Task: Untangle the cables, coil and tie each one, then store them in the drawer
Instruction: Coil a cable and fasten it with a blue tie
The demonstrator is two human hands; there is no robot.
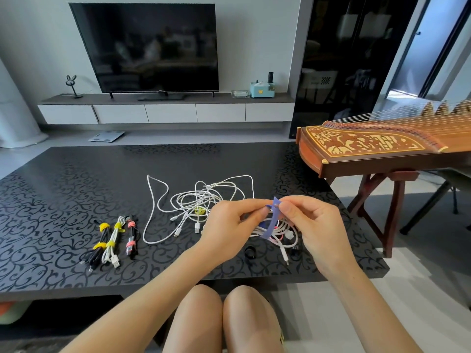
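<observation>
Left hand [227, 227] and right hand [316, 225] each pinch the flat blue strap [271, 221] near its top end. The coiled white cable [289, 231] lies just beneath on the glossy black scroll-patterned surface [76, 187]. Loose white tangle [201, 200] at 11 o'clock of my hands; three strapped bundles [112, 240] at 9 o'clock.

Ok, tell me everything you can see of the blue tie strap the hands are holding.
The blue tie strap is a thin, flat band that looks like fabric, perhaps hook-and-loop. Its upper end is pinched between the fingertips of the left hand and the right hand, above the black table. From there it hangs down and slightly leftward, with its lower end in front of a loose white cable bundle. Whether it already loops round that bundle cannot be told.
</observation>
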